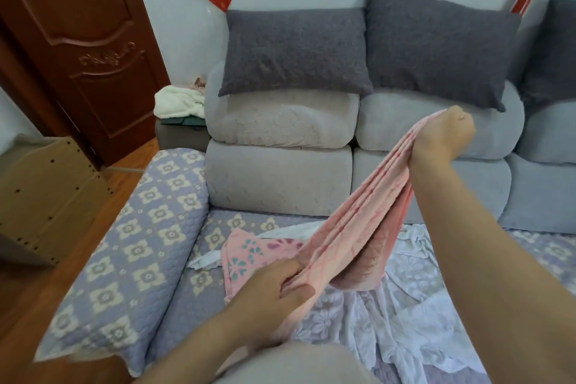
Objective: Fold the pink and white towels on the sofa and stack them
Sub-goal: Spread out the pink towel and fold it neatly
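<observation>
Pink towel (358, 221), bunched into long pleats, stretches in the air between the person's two hands above the sofa (280, 178) seat. The right hand (445, 131) is raised toward the sofa back, its fingers curled tight round the towel's upper end, with a strip of pink showing past the knuckles. The left hand (277, 293) is low and close to the camera, its thumb and fingers pinching the towel's lower end; a short tail of cloth hangs below that grip. Between the hands the towel sags into a loose pouch.

Under it, on the seat, lies a white towel (405, 305) with a pale flower pattern, spread out and rumpled. A second pink cloth with teal and purple flower prints (249, 256) lies on the seat just left of the held towel, partly hidden by the left hand.

The seat and the near armrest wear a lilac quilted cover (134, 234) with cream flowers. Dark grey cushions (296, 50) lean against the sofa back. At the left stand a brown wooden door (84, 50) and a cardboard box (46, 196).
</observation>
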The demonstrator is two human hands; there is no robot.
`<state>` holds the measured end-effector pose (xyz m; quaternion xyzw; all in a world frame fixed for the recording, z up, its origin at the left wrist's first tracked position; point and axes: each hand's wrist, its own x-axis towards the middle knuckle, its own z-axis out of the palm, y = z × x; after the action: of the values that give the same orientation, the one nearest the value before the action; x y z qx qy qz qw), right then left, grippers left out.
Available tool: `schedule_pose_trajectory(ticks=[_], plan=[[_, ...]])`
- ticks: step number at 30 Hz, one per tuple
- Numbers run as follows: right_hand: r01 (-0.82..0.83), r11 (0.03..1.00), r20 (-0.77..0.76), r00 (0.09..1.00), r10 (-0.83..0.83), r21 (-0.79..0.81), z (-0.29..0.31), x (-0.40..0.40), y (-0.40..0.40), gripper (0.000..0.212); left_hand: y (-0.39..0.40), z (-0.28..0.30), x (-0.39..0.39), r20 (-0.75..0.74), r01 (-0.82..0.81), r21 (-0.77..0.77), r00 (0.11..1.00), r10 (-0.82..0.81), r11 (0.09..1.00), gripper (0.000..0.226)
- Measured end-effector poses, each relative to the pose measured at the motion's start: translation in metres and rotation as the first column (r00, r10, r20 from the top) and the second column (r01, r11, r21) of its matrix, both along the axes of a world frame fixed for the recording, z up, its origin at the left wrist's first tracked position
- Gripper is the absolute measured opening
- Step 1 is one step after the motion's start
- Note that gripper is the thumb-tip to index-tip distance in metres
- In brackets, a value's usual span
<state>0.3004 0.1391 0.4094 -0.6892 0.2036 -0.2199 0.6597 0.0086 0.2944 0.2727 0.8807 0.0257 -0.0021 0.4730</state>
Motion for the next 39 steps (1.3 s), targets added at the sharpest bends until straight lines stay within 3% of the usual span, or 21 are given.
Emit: schedule_pose_trajectory(ticks=[2, 4, 7, 8, 10, 12, 15, 17, 19, 21, 22, 24, 26, 29, 32, 36, 39], plan=[[0.013, 0.999, -0.034, 0.999, -0.015, -0.039, -0.007, 0.004, 0.003, 0.032, 0.001, -0.005, 0.002, 0.061, -0.018, 0.244, 0.998, 0.003, 0.970, 0.014], [0.010, 0.999, -0.041, 0.999, -0.012, -0.050, -0.012, 0.004, 0.004, 0.038, 0.003, -0.013, 0.005, 0.245, -0.151, 0.472, 0.969, 0.036, 0.868, 0.008], [-0.010, 0.992, -0.042, 0.999, 0.005, -0.125, -0.011, 0.000, 0.004, 0.039, 0.004, -0.019, 0.006, 0.474, -0.199, 0.636, 0.863, -0.174, 0.745, 0.009], [-0.016, 0.990, -0.036, 0.999, 0.012, -0.138, -0.010, 0.000, 0.005, 0.039, 0.003, -0.020, 0.006, 0.495, -0.157, 0.640, 0.833, -0.247, 0.752, 0.014], [-0.037, 0.990, -0.006, 0.999, 0.037, -0.138, -0.005, 0.000, 0.008, 0.036, 0.000, -0.020, 0.006, 0.427, -0.059, 0.590, 0.870, -0.248, 0.805, 0.029], [-0.061, 0.992, 0.017, 0.998, 0.063, -0.112, -0.001, 0.000, 0.011, 0.028, -0.003, -0.021, 0.008, 0.246, -0.084, 0.490, 0.968, -0.045, 0.868, 0.038], [-0.107, 0.990, 0.029, 0.993, 0.110, -0.089, 0.000, -0.003, 0.017, 0.027, -0.005, -0.022, 0.012, 0.092, -0.199, 0.426, 0.980, 0.177, 0.883, 0.028], [-0.132, 0.987, 0.045, 0.990, 0.137, -0.091, 0.001, -0.006, 0.021, 0.029, -0.005, -0.025, 0.014, 0.047, -0.185, 0.419, 0.982, 0.183, 0.889, 0.035], [-0.147, 0.985, 0.056, 0.987, 0.152, -0.090, 0.002, -0.009, 0.024, 0.029, -0.008, -0.029, 0.012, 0.007, -0.137, 0.410, 0.989, 0.147, 0.902, 0.028], [-0.151, 0.984, 0.070, 0.985, 0.158, -0.091, 0.003, -0.011, 0.025, 0.030, -0.011, -0.032, 0.006, 0.012, -0.103, 0.359, 0.994, 0.106, 0.928, 0.013], [-0.150, 0.985, 0.083, 0.984, 0.158, -0.086, 0.004, -0.012, 0.026, 0.030, -0.010, -0.034, 0.004, 0.042, -0.110, 0.333, 0.994, 0.101, 0.937, 0.017], [-0.151, 0.986, 0.101, 0.982, 0.158, -0.074, 0.006, -0.014, 0.026, 0.029, -0.002, -0.040, 0.000, 0.206, -0.157, 0.407, 0.976, 0.077, 0.900, 0.019], [-0.142, 0.988, 0.120, 0.982, 0.149, -0.064, 0.008, -0.014, 0.025, 0.028, 0.001, -0.033, -0.004, 0.391, -0.206, 0.487, 0.920, -0.001, 0.848, 0.012], [-0.134, 0.989, 0.133, 0.981, 0.141, -0.063, 0.014, -0.016, 0.026, 0.028, -0.009, -0.025, -0.006, 0.536, -0.143, 0.577, 0.809, -0.241, 0.804, 0.014], [-0.136, 0.989, 0.149, 0.978, 0.144, -0.063, 0.018, -0.016, 0.031, 0.026, -0.016, -0.023, -0.002, 0.478, 0.033, 0.559, 0.803, -0.355, 0.828, 0.015], [-0.157, 0.986, 0.160, 0.974, 0.163, -0.047, 0.019, -0.021, 0.037, 0.026, -0.014, -0.025, -0.005, 0.288, -0.028, 0.282, 0.956, -0.057, 0.959, 0.023], [-0.163, 0.986, 0.168, 0.971, 0.168, -0.043, 0.019, -0.023, 0.039, 0.026, -0.011, -0.035, -0.011, 0.216, -0.053, 0.278, 0.976, -0.008, 0.959, 0.055]])
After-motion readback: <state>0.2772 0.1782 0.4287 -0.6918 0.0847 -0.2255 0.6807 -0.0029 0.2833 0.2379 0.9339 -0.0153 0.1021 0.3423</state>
